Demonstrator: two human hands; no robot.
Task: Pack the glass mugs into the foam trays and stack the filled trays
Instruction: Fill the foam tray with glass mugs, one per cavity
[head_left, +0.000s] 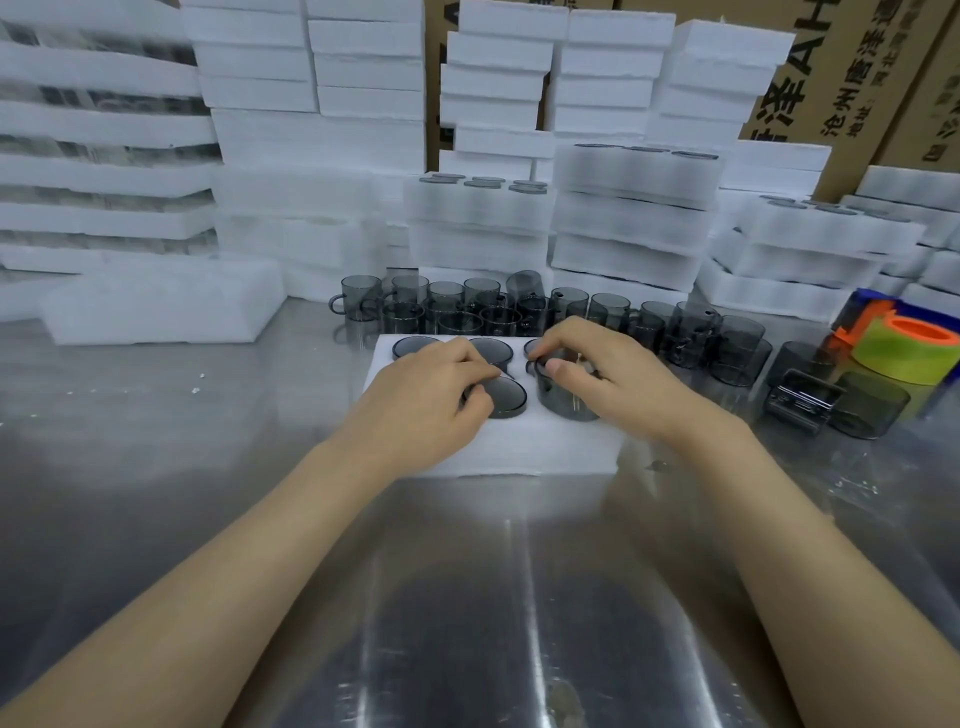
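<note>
You are filling the foam tray (493, 452). At its near edge your left hand (431, 395) grips a seated mug (501, 397), and your right hand (597, 374) clasps a second mug (563, 402), seemingly half-sunk. Press it home next. Loose mugs (467, 306) wait beyond the tray.

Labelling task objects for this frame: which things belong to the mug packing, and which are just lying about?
Job: foam tray; left mug, gripped by left hand; right mug, gripped by right hand; loose mugs; filled tray stacks.
Lying about: tape rolls; cardboard boxes; small clear box.
</note>
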